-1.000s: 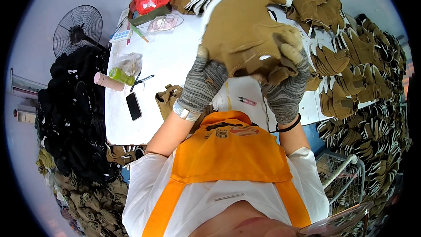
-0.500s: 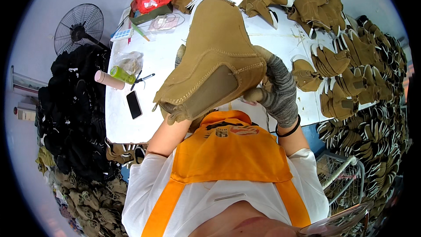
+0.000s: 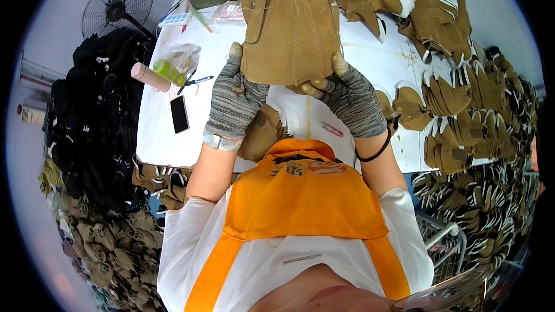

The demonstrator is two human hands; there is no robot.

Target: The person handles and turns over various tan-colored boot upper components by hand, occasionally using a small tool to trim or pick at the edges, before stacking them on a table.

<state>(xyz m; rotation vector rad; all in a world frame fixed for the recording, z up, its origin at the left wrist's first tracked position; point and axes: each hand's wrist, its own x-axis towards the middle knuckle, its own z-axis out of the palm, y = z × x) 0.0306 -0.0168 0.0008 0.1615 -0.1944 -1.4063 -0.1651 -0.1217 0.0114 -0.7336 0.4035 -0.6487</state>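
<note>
Raised over the white table (image 3: 219, 11), a brown suede boot upper (image 3: 292, 32) is gripped by both my hands. A stitched seam runs down its middle, with a tab at the top and a snap-like dot on its left side. My left hand (image 3: 234, 101), in a grey knit glove with bare fingertips, closes on the lower left edge. The lower right edge is pinched by my right hand (image 3: 355, 98), gloved alike. Some fingers are hidden behind the upper. Below, close to my apron, another brown piece (image 3: 260, 136) lies beside a small reddish tool (image 3: 331, 129) I cannot identify.
At the left of the table are a phone (image 3: 180, 114), a pink bottle (image 3: 150, 77), a green bottle (image 3: 169, 72) and a pen (image 3: 199, 80). Stacked brown uppers (image 3: 445, 95) line the right side. A fan (image 3: 117, 13) and black piles (image 3: 95, 127) stand left.
The boot upper has turned from a slanted side view to its seamed face and sits farther from me. My left hand, mostly hidden before, now shows.
</note>
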